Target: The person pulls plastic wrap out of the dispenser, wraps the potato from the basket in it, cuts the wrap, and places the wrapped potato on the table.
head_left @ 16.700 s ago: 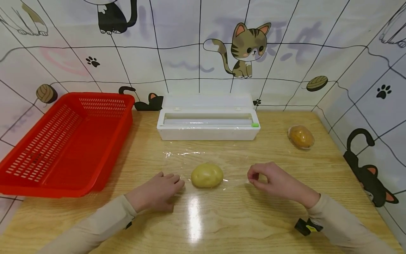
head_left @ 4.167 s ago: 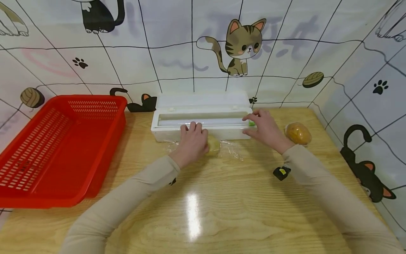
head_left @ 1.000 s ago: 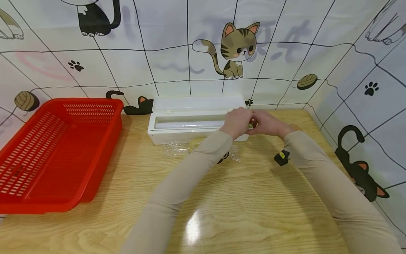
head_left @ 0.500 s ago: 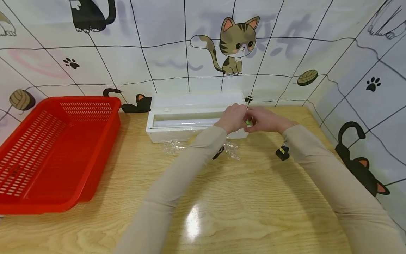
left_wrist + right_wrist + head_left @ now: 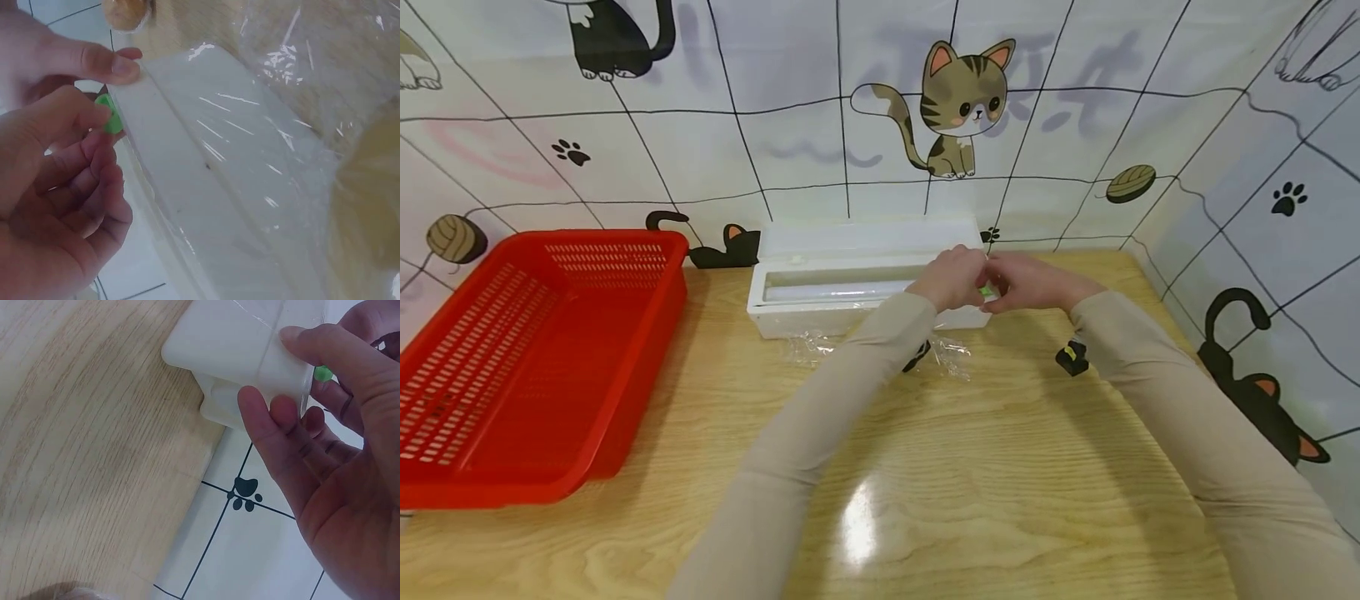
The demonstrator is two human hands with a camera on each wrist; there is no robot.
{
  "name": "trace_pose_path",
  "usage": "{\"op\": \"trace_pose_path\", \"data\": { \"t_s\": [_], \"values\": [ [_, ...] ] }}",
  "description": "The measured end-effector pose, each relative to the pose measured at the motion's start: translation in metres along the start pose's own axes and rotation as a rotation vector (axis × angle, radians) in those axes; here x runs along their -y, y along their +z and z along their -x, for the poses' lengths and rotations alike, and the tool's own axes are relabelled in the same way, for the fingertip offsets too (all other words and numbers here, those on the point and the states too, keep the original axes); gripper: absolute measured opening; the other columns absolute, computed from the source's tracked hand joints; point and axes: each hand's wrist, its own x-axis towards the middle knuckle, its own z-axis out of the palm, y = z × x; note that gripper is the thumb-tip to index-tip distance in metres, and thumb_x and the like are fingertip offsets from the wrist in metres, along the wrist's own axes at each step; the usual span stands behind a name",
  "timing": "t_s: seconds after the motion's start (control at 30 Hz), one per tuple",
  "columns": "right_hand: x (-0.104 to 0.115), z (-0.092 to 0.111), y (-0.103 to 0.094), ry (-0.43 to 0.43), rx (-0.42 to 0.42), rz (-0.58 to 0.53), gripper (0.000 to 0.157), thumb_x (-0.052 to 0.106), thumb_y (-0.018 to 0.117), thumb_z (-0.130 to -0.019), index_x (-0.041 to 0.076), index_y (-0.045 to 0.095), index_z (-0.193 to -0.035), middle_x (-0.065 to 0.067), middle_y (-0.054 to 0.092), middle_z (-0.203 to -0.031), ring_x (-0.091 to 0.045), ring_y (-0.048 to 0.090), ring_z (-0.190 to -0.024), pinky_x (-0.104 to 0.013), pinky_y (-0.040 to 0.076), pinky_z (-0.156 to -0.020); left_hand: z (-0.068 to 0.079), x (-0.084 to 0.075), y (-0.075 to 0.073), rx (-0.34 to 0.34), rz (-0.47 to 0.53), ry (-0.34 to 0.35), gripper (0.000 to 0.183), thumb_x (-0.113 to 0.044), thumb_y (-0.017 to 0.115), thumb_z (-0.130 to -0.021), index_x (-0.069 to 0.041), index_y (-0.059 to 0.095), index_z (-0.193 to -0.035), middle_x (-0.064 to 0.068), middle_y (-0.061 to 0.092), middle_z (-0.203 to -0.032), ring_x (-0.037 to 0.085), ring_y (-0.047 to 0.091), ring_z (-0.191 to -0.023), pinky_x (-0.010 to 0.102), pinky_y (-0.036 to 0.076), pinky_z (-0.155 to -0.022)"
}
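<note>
A white cling film dispenser (image 5: 797, 322) stands with its lid up at the back of the table. At its right end, my left hand (image 5: 951, 279) pinches the small green slider (image 5: 111, 114) of the cutter. My right hand (image 5: 1033, 283) grips that same end, thumb (image 5: 303, 342) on the front and fingers around the edge. Clear film (image 5: 219, 125) runs over the dispenser's front and lies crumpled on the table before it. A yellow potato (image 5: 369, 200), blurred in the left wrist view, lies under the film; in the head view my left forearm hides it.
A red plastic basket (image 5: 617, 417) stands at the left. A film-wrapped orange-brown item (image 5: 125, 14) lies right of the dispenser, hidden by my right arm in the head view. Behind the table (image 5: 985, 500) rises a cat-patterned wall cover (image 5: 805, 150).
The potato and its film have moved from mid-table to the dispenser's front. My left hand has left the potato for the slider; my right has come to the dispenser's end. The last half second shows little movement.
</note>
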Motion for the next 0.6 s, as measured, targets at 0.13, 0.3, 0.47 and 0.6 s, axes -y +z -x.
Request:
{"op": "trace_pose_path", "data": {
  "t_s": [0.13, 0.3, 0.47, 0.6],
  "values": [
    [0.000, -0.001, 0.002, 0.004, 0.012, -0.021, 0.031, 0.006, 0.076, -0.080, 0.000, 0.058, -0.106, -0.008, 0.056, -0.095, -0.020, 0.049, -0.075, -0.034, 0.043, -0.065, 0.003, 0.001, 0.001, 0.024, -0.002, -0.005, 0.015, -0.016, 0.071, -0.087, -0.009, 0.058, -0.084, -0.001, 0.051, -0.078, 0.014, 0.046, -0.072, 0.024, 0.037, -0.061],
    [0.001, -0.002, 0.004, -0.009, 0.021, -0.009, 0.027, 0.010, 0.075, -0.082, 0.002, 0.059, -0.102, -0.008, 0.052, -0.090, -0.020, 0.047, -0.074, -0.034, 0.042, -0.064, 0.005, 0.005, 0.002, 0.051, -0.021, -0.021, 0.013, -0.016, 0.070, -0.087, -0.010, 0.059, -0.087, -0.001, 0.051, -0.079, 0.014, 0.046, -0.073, 0.025, 0.039, -0.059],
    [0.004, -0.002, 0.003, 0.023, 0.021, 0.006, 0.020, 0.011, 0.075, -0.083, 0.005, 0.060, -0.096, -0.008, 0.048, -0.086, -0.020, 0.045, -0.072, -0.034, 0.041, -0.065, 0.012, 0.016, -0.004, 0.069, -0.060, -0.031, 0.014, -0.018, 0.071, -0.087, -0.009, 0.061, -0.092, 0.000, 0.057, -0.085, 0.015, 0.051, -0.076, 0.028, 0.044, -0.063],
    [0.005, -0.001, 0.001, 0.073, 0.010, 0.007, 0.020, 0.008, 0.075, -0.082, 0.005, 0.060, -0.093, -0.009, 0.046, -0.084, -0.021, 0.043, -0.073, -0.035, 0.039, -0.066, 0.023, 0.030, -0.009, 0.078, -0.069, -0.066, 0.013, -0.016, 0.070, -0.086, -0.009, 0.058, -0.086, 0.001, 0.055, -0.084, 0.016, 0.049, -0.075, 0.029, 0.041, -0.063]
  ]
}}
